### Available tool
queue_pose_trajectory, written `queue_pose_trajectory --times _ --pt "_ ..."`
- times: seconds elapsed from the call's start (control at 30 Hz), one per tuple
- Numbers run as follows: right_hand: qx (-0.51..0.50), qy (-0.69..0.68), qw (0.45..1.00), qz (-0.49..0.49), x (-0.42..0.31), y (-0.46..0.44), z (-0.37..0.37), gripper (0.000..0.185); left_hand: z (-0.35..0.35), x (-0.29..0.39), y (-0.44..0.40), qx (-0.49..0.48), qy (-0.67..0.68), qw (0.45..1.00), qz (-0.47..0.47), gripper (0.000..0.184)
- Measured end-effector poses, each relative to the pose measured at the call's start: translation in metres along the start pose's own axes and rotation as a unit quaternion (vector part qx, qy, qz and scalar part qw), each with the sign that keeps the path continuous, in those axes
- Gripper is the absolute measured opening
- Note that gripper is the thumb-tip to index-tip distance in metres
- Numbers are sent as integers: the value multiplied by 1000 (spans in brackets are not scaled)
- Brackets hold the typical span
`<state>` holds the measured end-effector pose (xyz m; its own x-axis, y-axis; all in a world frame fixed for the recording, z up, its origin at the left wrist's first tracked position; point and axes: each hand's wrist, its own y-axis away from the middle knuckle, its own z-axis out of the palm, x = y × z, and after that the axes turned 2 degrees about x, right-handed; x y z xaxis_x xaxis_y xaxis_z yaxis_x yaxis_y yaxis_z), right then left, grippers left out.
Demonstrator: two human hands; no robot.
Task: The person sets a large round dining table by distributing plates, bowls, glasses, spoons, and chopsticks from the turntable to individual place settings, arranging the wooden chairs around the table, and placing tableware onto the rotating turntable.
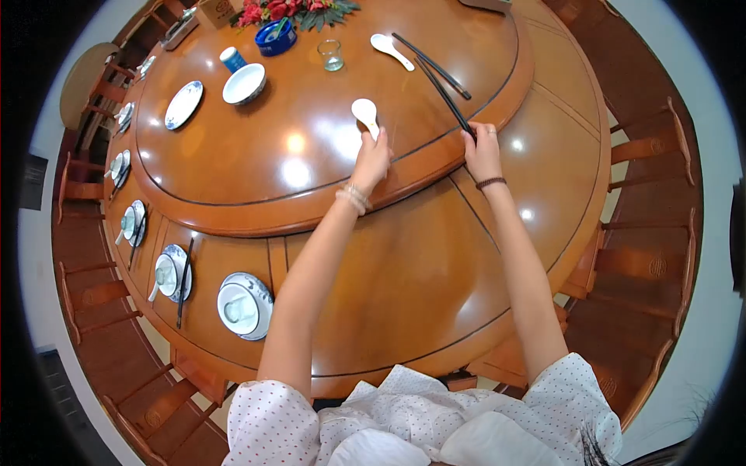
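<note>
Gripping step, both hands.
My left hand [373,161] pinches the white spoon [363,111] over the turntable [256,159]; my right hand [483,158] grips a black chopstick [444,95]. Moving either likely calls for steady fingers.

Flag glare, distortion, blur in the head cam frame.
Head view: strong fisheye, black corners, chairs bowed at the edges; glare spots on the glossy table, large ones left of the left hand, a smaller one beside the right hand; no obvious motion blur.
</note>
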<state>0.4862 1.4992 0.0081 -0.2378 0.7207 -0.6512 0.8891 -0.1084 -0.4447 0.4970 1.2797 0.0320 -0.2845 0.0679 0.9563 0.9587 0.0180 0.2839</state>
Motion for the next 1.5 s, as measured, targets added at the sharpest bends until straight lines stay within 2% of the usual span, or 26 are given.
queue_pose_trajectory --times 0.07,0.13,0.17,0.33,0.47,0.57,0.6,0.67,0.7,0.8,1.1,1.17,1.2,1.27,1.3,1.33,1.37,1.43,1.5 --pt "-12 13 1000 -13 19 -36 13 20 8 0 -52 10 -41 999 -6 36" --pt "2 79 995 -57 32 -72 28 19 14 8 -87 57 -136 989 28 43" --pt "7 99 993 -57 38 -87 36 20 15 10 -101 62 -132 989 7 46" --pt "-10 141 987 -71 67 -148 79 20 10 29 -162 92 -192 977 9 49" --pt "-38 152 986 -64 76 -164 99 20 -3 39 -189 69 -274 958 -46 46" --pt "-60 133 987 -65 79 -167 97 25 -6 57 -191 15 -425 901 -83 47" --pt "-58 134 987 -65 80 -166 98 25 -6 58 -193 14 -425 902 -81 47" --pt "-73 132 984 -92 82 -165 97 29 -6 61 -196 -12 -506 860 -68 48" --pt "-71 134 984 -91 79 -164 95 29 -7 55 -200 12 -550 835 -19 47" --pt "-83 140 981 -106 72 -155 91 32 -7 52 -215 -3 -589 808 -25 47" --pt "-50 244 964 -93 55 -141 90 35 -12 62 -210 13 -584 811 -9 53" --pt "25 320 934 -154 41 -144 94 37 -16 55 -214 21 -588 808 6 53" --pt "25 320 934 -155 33 -147 99 37 -17 52 -216 22 -592 805 16 52" --pt "-16 233 951 -202 15 -152 113 39 -16 54 -214 23 -596 802 25 52" --pt "-17 233 951 -201 9 -154 123 39 -13 62 -207 6 -575 818 -15 45" --pt "-39 193 966 -166 5 -156 136 39 -12 64 -205 -11 -552 832 -56 42" --pt "-61 151 978 -130 3 -157 146 38 -12 62 -206 -13 -553 831 -55 42" --pt "-64 150 981 -106 1 -158 157 38 -14 54 -209 30 -558 829 -11 42" --pt "-55 157 983 -83 0 -157 164 36 -15 52 -213 23 -554 832 -17 42"
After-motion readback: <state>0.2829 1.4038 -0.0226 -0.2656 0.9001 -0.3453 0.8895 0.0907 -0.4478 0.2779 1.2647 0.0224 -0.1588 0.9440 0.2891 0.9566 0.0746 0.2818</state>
